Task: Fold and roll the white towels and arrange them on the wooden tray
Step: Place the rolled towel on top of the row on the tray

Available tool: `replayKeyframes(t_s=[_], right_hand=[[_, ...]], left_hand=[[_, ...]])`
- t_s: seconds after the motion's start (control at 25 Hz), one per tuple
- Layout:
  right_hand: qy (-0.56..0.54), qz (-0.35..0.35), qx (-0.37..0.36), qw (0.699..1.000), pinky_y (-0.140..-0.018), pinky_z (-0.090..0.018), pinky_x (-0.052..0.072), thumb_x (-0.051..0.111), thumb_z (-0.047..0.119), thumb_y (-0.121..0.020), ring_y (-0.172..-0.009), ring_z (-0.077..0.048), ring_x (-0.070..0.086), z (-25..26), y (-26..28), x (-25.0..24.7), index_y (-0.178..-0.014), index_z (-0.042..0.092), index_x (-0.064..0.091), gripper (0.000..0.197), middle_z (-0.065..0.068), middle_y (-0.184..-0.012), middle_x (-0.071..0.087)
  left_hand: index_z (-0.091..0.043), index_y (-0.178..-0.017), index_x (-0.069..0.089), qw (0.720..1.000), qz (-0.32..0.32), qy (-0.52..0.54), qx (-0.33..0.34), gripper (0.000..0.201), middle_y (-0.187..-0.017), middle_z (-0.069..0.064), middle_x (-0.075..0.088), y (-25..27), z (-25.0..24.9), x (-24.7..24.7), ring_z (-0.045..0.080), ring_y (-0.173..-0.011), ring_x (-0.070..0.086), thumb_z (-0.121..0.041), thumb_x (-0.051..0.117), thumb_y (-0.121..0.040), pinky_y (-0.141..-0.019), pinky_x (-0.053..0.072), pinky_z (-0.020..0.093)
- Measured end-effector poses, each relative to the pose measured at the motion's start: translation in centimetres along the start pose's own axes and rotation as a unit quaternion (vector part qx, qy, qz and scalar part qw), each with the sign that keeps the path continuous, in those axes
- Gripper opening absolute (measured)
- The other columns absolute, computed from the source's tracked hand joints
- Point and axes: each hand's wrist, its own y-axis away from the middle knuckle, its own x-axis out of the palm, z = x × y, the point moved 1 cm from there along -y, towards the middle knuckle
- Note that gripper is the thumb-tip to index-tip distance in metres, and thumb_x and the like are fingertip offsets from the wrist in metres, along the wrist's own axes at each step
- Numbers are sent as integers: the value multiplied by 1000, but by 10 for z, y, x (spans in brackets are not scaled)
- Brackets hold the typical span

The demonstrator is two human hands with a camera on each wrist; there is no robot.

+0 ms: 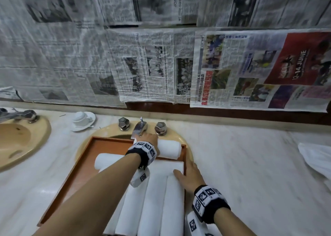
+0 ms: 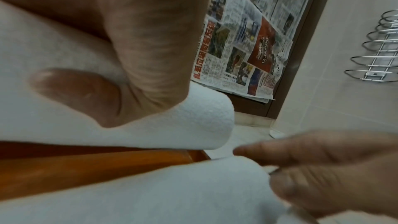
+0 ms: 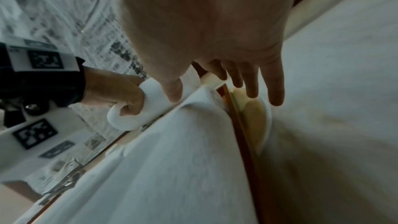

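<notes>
A wooden tray (image 1: 75,171) lies over a sink. Several rolled white towels (image 1: 154,207) lie lengthwise in its near part, and another roll (image 1: 107,161) lies crosswise at the middle left. My left hand (image 1: 148,139) grips one more rolled towel (image 1: 170,148) at the tray's far rim, thumb pressed into it (image 2: 75,88); the same roll (image 3: 129,120) shows in the right wrist view. My right hand (image 1: 188,172) rests flat on the rightmost lengthwise roll by the tray's right rim, with straight fingers (image 3: 273,83).
A chrome faucet (image 1: 138,128) with two knobs stands just behind the tray. A cup on a saucer (image 1: 83,121) and a second sink (image 1: 16,140) are to the left. A loose white towel (image 1: 317,160) lies on the marble counter at right. Newspaper covers the wall.
</notes>
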Motion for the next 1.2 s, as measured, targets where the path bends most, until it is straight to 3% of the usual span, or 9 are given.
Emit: replayKeyframes(t_s=[0.08, 0.16, 0.36, 0.52, 0.68, 0.88, 1.0, 1.12, 1.2], right_hand=[[-32, 24, 21, 999, -107, -34, 36, 49, 52, -93, -130, -27, 44, -9, 3, 12, -146, 15, 32, 68, -9, -146, 41], [-50, 32, 34, 998, -108, -34, 35, 44, 57, -94, -129, -26, 45, -16, 4, 19, -145, 14, 37, 68, -10, -145, 43], [-45, 24, 41, 998, -107, -38, 36, 40, 66, -89, -128, -26, 46, -24, 4, 25, -144, 15, 38, 74, -8, -144, 45], [-55, 18, 42, 997, -106, -37, 38, 42, 63, -91, -126, -25, 48, -24, 5, 25, -142, 17, 41, 68, -6, -142, 47], [-55, 3, 51, 997, -106, -37, 37, 42, 57, -94, -127, -26, 47, -18, 7, 24, -143, 16, 39, 64, -7, -142, 46], [-59, 12, 68, 996, -106, -38, 36, 42, 54, -96, -128, -28, 45, -6, 13, 20, -146, 13, 35, 65, -9, -144, 43], [-54, 32, 90, 994, -102, -37, 40, 43, 56, -93, -123, -30, 50, -2, 12, 16, -141, 9, 43, 67, -11, -140, 49], [-25, 68, 81, 994, -90, -35, 44, 44, 50, -95, -115, -33, 55, 3, 17, 0, -131, 9, 53, 55, -14, -130, 57], [-26, 78, 64, 995, -93, -35, 43, 47, 43, -96, -119, -32, 53, -2, 28, -23, -130, 8, 53, 50, -14, -133, 56]], left_hand=[[-17, -84, 58, 1000, 24, -10, 18, 20, -85, 3, 61, -21, -10, 11, 27, -74, 54, -21, 62, -65, -91, 43, 52], [-12, -75, 51, 999, 42, 3, 27, 15, -82, 9, 60, -27, -16, 22, 30, -64, 49, -10, 60, -64, -90, 44, 49], [-6, -104, 60, 990, 86, 13, 114, 22, -102, 12, 63, -22, -11, 28, 27, -87, 60, -16, 58, -84, -80, 54, 33], [-9, -95, 62, 993, 45, 48, 101, 21, -89, 6, 64, -18, -17, 33, 21, -72, 60, -14, 64, -75, -66, 52, 28], [-18, -103, 58, 991, 10, 81, 107, 29, -99, 3, 62, -17, -18, 37, 23, -80, 56, -19, 62, -74, -71, 51, 32], [-15, -105, 56, 992, 7, 90, 92, 21, -106, 5, 62, -13, -18, 36, 24, -87, 57, -18, 54, -84, -81, 49, 36], [-14, -118, 55, 989, 13, 132, 62, 34, -118, 9, 61, -6, -25, 29, 28, -107, 57, -18, 56, -84, -101, 42, 46], [-18, -132, 52, 969, -51, 240, 26, 49, -131, 7, 57, 16, -35, 23, 28, -122, 51, -13, 57, -83, -109, 36, 46], [-19, -127, 57, 944, -91, 316, 26, 47, -128, 6, 61, 36, -50, 18, 27, -119, 54, -10, 56, -81, -104, 43, 41]])
